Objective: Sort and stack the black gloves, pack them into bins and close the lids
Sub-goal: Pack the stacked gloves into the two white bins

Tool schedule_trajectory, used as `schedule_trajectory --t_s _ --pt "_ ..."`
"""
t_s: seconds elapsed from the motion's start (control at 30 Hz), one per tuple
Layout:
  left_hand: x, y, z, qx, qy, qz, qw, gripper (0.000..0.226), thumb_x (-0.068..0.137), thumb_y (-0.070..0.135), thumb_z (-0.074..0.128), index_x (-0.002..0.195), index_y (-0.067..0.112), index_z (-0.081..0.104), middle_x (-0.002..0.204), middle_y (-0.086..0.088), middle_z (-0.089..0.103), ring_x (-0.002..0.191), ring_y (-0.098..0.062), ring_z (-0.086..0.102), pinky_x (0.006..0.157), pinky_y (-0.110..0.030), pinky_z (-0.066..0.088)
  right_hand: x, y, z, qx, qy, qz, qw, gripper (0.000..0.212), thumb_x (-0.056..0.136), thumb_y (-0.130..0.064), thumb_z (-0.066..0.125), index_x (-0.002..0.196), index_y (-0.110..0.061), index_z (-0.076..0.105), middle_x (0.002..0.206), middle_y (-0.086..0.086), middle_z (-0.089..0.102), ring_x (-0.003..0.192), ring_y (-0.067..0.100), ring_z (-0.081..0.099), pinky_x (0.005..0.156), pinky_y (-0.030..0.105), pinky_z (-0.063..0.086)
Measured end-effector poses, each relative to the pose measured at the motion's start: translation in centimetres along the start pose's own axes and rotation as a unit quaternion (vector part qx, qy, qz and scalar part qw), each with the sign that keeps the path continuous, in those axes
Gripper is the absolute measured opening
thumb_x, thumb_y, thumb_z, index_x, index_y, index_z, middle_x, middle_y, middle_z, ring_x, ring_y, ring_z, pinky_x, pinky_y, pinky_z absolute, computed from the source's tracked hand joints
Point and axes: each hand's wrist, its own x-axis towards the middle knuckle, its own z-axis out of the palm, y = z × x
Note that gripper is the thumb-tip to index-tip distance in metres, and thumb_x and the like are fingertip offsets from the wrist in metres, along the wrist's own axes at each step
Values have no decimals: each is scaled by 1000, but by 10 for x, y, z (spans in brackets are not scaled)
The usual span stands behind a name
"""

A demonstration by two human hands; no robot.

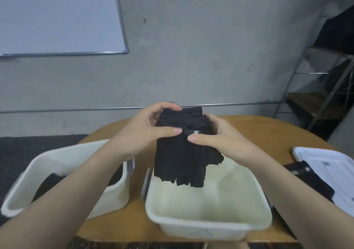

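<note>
Your left hand (141,131) and right hand (214,137) clasp the stack of black gloves (182,153) from both sides, its fingertips dangling above the far rim of the right bin (206,223). The left bin (63,158) stands just beside; a lid (325,160) lies by the table's (268,131) right edge.

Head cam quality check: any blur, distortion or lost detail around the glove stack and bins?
Head view: wide-angle bowing bends the whiteboard edge and shelving; overall soft, slight motion smear on the left bin; lighting flat and dim, no glare; the glove stack is near-featureless black, layers barely separable; both hands reasonably clear.
</note>
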Motion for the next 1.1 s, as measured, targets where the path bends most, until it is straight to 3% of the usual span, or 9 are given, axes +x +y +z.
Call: schedule_trajectory --t_s 0.17,0.27,0.37,0.53,0.67,0.8,0.9,1.1 --pt "-38 -27 17 47 2 -21 999 41 85 -1 79 121 15 67 122 -3 72 116 -25 67 103 -39 54 -35 29 17 -18 -3 31 999 60 70 -42 88 123 -25 65 121 -2 73 110 17 71 100 48 56" --pt "-49 -43 19 67 -15 -39 997 41 85 3 81 121 16 66 123 -5 71 118 -24 66 108 -48 51 -43 47 24 -18 -18 42 999 59 73 -36 89 126 -26 64 123 3 70 111 20 71 98 49 57" --pt "-53 -54 17 89 -35 -55 994 39 87 9 82 122 17 66 123 -4 70 120 -23 66 107 -50 51 -44 60 28 -23 -29 58 998 61 71 -42 90 125 -32 64 124 2 69 107 18 72 93 48 60" --pt "-51 -70 16 199 -54 -83 975 37 88 22 81 122 29 66 118 17 71 117 -3 64 104 -37 53 -39 83 33 -30 -48 112 992 62 68 -48 89 122 -29 65 122 1 69 105 16 73 93 44 60" --pt "-49 -88 15 252 -60 -96 961 38 88 29 81 123 33 66 115 25 69 115 5 61 104 -26 49 -32 95 35 -6 -80 184 980 47 78 -34 89 116 -23 65 124 5 69 109 19 72 97 35 57" --pt "-46 -105 17 311 -50 -68 947 39 87 27 82 123 33 68 116 26 67 114 7 58 101 -20 46 -27 105 36 -13 -78 224 971 41 81 -32 87 116 -23 65 119 2 71 108 17 71 99 35 56" --pt "-44 -115 15 361 -61 -43 930 39 87 25 82 124 29 69 118 23 66 115 4 56 102 -21 44 -28 112 40 -3 -69 236 969 37 84 -29 84 115 -23 66 114 0 70 105 16 71 90 30 58" --pt "-45 -120 16 372 -55 -35 926 38 92 11 74 129 21 69 122 18 64 119 5 49 98 2 26 -22 127 43 -11 -66 269 961 43 86 -34 83 123 -24 64 118 0 71 103 13 72 92 34 60"
